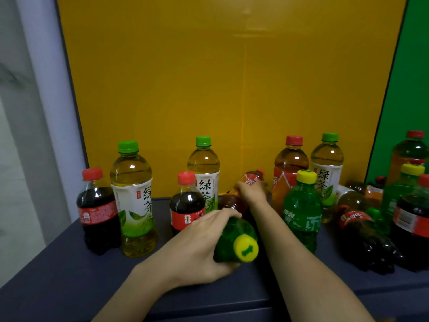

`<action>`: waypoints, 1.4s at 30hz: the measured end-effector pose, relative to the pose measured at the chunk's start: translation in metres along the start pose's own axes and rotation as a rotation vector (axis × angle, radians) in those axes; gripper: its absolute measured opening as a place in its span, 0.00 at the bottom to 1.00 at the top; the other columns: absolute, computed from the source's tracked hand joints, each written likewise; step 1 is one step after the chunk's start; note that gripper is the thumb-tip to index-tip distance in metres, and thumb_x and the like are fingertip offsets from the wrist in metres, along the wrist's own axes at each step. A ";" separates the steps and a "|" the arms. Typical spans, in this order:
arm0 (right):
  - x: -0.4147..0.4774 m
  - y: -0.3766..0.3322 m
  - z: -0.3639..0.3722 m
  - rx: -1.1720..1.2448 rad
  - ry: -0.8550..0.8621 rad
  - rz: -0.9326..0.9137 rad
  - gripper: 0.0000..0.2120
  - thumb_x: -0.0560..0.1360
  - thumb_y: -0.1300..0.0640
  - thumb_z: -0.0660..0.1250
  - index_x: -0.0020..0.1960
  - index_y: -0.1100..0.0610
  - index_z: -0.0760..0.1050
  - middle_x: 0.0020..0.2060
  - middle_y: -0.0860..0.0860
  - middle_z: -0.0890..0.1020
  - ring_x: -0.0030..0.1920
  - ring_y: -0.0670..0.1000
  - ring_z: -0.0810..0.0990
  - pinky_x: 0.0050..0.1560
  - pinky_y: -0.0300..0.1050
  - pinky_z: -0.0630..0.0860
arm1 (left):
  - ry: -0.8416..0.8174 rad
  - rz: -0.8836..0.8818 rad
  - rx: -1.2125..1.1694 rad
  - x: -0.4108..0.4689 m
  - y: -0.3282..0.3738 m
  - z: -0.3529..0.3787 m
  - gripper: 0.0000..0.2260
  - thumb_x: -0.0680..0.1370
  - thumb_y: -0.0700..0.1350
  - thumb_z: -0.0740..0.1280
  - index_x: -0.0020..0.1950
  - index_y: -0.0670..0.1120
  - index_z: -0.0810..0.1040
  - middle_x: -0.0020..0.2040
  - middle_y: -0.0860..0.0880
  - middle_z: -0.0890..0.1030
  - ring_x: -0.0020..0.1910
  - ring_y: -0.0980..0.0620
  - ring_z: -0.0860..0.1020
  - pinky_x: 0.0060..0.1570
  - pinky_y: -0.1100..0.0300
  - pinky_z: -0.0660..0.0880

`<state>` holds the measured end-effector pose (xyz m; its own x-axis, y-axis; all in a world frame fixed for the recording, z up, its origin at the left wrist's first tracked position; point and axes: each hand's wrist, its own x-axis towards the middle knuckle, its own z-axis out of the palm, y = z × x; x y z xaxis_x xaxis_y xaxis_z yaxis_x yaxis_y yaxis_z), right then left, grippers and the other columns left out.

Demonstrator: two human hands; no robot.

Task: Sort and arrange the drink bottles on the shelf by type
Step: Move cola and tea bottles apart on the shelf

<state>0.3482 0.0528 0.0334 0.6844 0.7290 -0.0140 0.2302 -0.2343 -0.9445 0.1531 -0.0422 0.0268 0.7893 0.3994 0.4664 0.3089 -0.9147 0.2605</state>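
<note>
Left hand [197, 240]: is wrapping its fingers round the green soda bottle [232, 228], whose yellow cap is tipping toward the camera, low over the front of the dark shelf [58, 275].
Right hand [251, 190]: is closing its fingers over the leaning red-labelled amber tea bottle [232, 202], further back among the standing bottles.

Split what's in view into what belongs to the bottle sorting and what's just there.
Job: green soda bottle held by left hand; tipped iced tea bottle gripped by right hand; leftmost cola bottle; leftmost green tea bottle; shelf.
Just there: yellow back panel; green side panel; white wall.
</note>
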 end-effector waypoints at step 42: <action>-0.164 0.049 -0.099 0.054 -0.101 -0.706 0.12 0.75 0.61 0.65 0.58 0.53 0.75 0.52 0.43 0.80 0.53 0.37 0.77 0.54 0.30 0.73 | 0.673 -0.037 -0.162 -0.010 0.033 0.025 0.06 0.75 0.47 0.61 0.46 0.47 0.77 0.44 0.54 0.77 0.44 0.58 0.76 0.43 0.64 0.74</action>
<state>0.3163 -0.1418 0.0216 0.3164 0.7519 0.5784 0.5583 0.3454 -0.7543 0.1685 -0.0782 0.0095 0.2629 0.4293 0.8640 0.2052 -0.8999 0.3848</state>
